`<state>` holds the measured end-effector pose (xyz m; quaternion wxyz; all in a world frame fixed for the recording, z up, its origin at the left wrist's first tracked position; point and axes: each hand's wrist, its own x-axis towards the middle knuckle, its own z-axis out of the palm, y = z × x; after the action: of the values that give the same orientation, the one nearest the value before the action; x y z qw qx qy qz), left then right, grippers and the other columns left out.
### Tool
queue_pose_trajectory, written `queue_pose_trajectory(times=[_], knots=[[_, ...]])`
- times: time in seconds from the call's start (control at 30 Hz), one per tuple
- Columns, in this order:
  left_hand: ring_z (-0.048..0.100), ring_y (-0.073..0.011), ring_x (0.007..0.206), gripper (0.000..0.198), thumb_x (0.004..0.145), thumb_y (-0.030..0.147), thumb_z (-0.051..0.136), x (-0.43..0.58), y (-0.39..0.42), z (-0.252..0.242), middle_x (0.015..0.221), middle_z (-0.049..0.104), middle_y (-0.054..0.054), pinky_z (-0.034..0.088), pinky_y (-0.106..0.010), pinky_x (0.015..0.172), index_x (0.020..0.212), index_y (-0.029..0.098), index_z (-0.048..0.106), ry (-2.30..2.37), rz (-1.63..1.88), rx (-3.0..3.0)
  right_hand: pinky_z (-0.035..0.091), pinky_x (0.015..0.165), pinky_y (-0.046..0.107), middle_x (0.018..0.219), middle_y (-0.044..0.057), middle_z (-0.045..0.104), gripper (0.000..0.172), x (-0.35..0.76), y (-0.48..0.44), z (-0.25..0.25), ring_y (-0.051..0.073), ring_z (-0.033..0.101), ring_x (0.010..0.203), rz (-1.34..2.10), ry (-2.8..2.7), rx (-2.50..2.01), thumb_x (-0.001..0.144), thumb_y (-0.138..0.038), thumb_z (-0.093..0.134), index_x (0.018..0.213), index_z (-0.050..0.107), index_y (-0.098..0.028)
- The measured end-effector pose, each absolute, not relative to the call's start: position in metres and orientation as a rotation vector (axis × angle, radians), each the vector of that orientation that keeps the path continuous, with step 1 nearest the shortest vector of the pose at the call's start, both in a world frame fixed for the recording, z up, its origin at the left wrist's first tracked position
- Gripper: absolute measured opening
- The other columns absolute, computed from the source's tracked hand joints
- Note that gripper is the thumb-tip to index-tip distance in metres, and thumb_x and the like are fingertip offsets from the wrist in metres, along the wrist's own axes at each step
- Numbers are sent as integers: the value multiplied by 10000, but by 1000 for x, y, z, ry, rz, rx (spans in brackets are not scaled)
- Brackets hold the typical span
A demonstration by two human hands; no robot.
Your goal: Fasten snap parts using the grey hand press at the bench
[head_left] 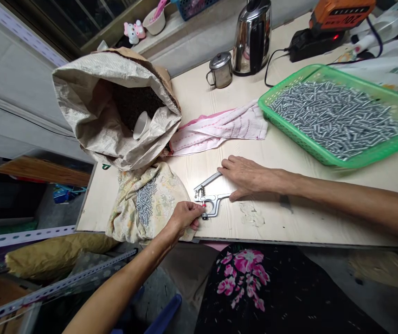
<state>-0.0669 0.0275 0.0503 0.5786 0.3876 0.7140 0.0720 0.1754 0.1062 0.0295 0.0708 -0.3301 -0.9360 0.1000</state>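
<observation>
Silver snap-fastener pliers (214, 199) lie over the table with their handles spread and a coil spring showing near the jaw. My right hand (246, 176) grips the handle ends, fingers on the upper one and thumb by the lower one. At the jaw, my left hand (187, 215) is closed in a pinch beside a small red part; whatever is between the fingertips is too small to make out. Left of that hand, a pile of small silver metal pieces (146, 202) rests on a crumpled patterned cloth (167, 185).
A green basket (306, 147) full of small metal rods stands at the right. Behind the cloth sits an open sack (87, 125) with dark contents and a white cup (142, 125). A pink-white towel (220, 127), lidded metal mug (221, 72) and kettle (251, 37) are farther back.
</observation>
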Motion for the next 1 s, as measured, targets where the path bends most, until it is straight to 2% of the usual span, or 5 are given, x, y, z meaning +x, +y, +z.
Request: queue_pose_trajectory(times=[0.13, 0.27, 0.43, 0.63, 1.0], knots=[[496, -97, 410, 266, 848, 370, 661, -65, 21, 57, 478, 520, 36, 424, -220, 471, 727, 134, 636, 1770, 69, 1140, 409, 672, 343, 972, 110, 553, 438, 177, 99, 31, 256, 466, 880, 364, -2796, -1023, 712, -469, 816, 936, 594, -165], [650, -228, 915, 220, 885, 331, 629, -50, 18, 63, 962, 676, -83, 529, -349, 792, 1028, 166, 657, 1808, 184, 1962, 424, 682, 346, 995, 115, 556, 369, 176, 91, 29, 254, 474, 902, 400, -2777, -1024, 751, -374, 808, 951, 590, -153], [410, -335, 1360, 658, 858, 351, 682, -29, 45, 43, 1468, 442, -181, 411, -530, 1069, 1418, 177, 382, 1292, 179, 2459, 438, 690, 344, 1032, 117, 548, 442, 178, 85, 29, 260, 478, 934, 460, -2725, -1090, 733, -382, 807, 1020, 575, -141], [488, -316, 1187, 700, 846, 366, 702, -18, 70, 36, 1329, 511, -159, 449, -494, 993, 1420, 162, 359, 1231, -7, 2529, 444, 719, 355, 1032, 109, 569, 444, 190, 79, 33, 256, 495, 911, 406, -2700, -1191, 718, -382, 795, 1032, 558, -177], [510, -227, 915, 247, 984, 369, 489, -3, 82, 36, 919, 591, -69, 442, -348, 793, 928, 169, 623, 1329, 5, 2524, 402, 703, 326, 802, 71, 596, 201, 189, 97, 21, 204, 514, 782, 500, -2717, -1095, 963, -225, 516, 782, 588, -176]])
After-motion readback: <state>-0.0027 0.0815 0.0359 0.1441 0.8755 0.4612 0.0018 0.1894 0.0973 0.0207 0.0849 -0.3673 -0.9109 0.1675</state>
